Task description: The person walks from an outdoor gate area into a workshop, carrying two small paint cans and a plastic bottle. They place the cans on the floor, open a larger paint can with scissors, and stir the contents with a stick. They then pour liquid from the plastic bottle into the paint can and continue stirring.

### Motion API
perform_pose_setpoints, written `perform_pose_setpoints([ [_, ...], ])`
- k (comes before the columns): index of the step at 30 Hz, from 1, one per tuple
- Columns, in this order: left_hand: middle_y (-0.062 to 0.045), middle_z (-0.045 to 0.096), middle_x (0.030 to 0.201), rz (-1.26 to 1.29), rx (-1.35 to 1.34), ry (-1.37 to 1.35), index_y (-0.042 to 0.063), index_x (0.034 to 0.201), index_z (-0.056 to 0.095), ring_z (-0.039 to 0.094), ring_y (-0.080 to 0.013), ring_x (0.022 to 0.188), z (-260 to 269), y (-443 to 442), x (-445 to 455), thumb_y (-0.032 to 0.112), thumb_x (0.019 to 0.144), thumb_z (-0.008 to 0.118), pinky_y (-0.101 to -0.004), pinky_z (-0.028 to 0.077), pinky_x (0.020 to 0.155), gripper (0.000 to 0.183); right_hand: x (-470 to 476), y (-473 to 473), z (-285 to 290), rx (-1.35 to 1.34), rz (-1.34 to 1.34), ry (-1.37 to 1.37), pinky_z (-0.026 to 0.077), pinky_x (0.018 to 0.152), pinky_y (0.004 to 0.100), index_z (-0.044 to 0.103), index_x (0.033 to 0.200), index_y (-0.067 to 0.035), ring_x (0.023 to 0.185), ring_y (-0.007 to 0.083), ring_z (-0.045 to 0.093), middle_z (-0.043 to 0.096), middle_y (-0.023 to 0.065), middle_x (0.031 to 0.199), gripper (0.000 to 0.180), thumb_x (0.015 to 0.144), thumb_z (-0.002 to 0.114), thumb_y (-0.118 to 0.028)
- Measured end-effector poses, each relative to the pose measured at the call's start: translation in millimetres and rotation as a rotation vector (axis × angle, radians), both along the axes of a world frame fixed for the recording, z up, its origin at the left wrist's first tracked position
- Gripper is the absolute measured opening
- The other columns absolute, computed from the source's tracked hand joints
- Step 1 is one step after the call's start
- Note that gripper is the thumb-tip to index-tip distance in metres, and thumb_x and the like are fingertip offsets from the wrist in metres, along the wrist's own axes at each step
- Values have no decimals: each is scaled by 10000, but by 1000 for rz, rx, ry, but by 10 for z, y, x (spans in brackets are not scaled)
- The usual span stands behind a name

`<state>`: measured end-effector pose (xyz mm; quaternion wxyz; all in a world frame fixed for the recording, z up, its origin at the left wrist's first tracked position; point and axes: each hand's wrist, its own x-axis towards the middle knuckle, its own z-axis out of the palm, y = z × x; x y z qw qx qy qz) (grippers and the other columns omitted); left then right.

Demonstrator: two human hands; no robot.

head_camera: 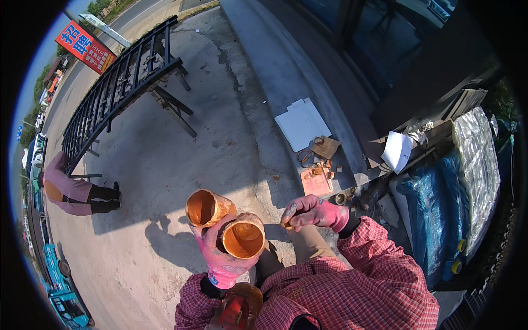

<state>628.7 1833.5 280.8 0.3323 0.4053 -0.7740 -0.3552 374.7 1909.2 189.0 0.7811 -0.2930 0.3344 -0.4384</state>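
Observation:
My left hand (220,255), in a pink work glove, holds two cups side by side. Orange residue coats the inside of the left cup (201,208) and the right cup (244,237), both with mouths turned up towards me. My right hand (315,212), in a stained pink glove, is pinched closed to the right of the cups, apart from them. At its fingertips shows a small orange-brown piece (285,225), mostly hidden by the glove. By my left forearm is a see-through container (243,305) with something red inside; its lower part is cut off.
A black metal frame (119,88) rests on trestles, with a bent-over person (68,185) at its near end. White sheets (303,121), a pinkish board (315,181) and orange-brown chunks lie on the ledge. Blue-wrapped material (433,214) stands at right. A red sign bears writing.

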Motion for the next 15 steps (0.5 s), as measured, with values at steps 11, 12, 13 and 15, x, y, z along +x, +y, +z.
perform_pose_setpoints([
  [11,-201,497,1276,-385,194,32,105,1068,679,455,-391,1201,-2200,-1328,-717,372,474,907,-512,371,992,690,-1768,-721,-5149,994,-794,1315,522,762,414,623,996,-33,889,344,660,666,201,970,387,697,705,-264],
  [12,-215,470,1308,-346,170,-51,117,1074,678,427,-411,1228,-2372,-1455,-645,391,471,905,-531,356,1000,700,-1509,-1216,-5110,977,-656,1397,502,841,429,605,1033,-24,991,369,626,653,208,1038,424,695,724,-251],
  [13,-208,485,1282,-342,169,-81,116,1056,679,439,-403,1204,-2497,-1533,-718,382,474,903,-525,359,987,678,-1549,-1273,-5240,987,-732,1417,494,855,425,592,1055,-7,995,371,623,645,216,1052,451,695,734,-240],
  [15,-192,517,1231,-337,163,-141,113,1020,682,463,-387,1156,-2740,-1686,-870,362,481,898,-513,366,961,632,-1616,-1334,-5500,1006,-880,1459,479,883,416,566,1099,26,1001,376,617,629,231,1079,508,696,755,-219],
])
